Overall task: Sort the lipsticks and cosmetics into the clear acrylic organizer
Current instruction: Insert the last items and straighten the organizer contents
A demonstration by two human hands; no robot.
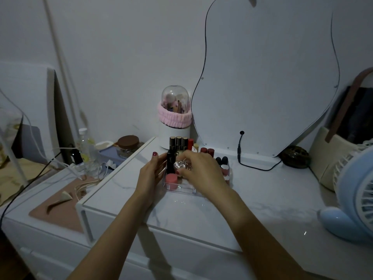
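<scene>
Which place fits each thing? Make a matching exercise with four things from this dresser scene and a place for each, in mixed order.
Things:
1. pink round-capped cosmetic
2. shiny silver item
3. blue fan
4. domed brush holder

Places:
A. far right edge
B. against the wall, left of the mirror
C. front left of the organizer
D. at the right hand's fingers

Pairs: 1-C, 2-D, 3-A, 4-B

Faint gold logo on black lipstick tube [171, 160], too blurred to read
</scene>
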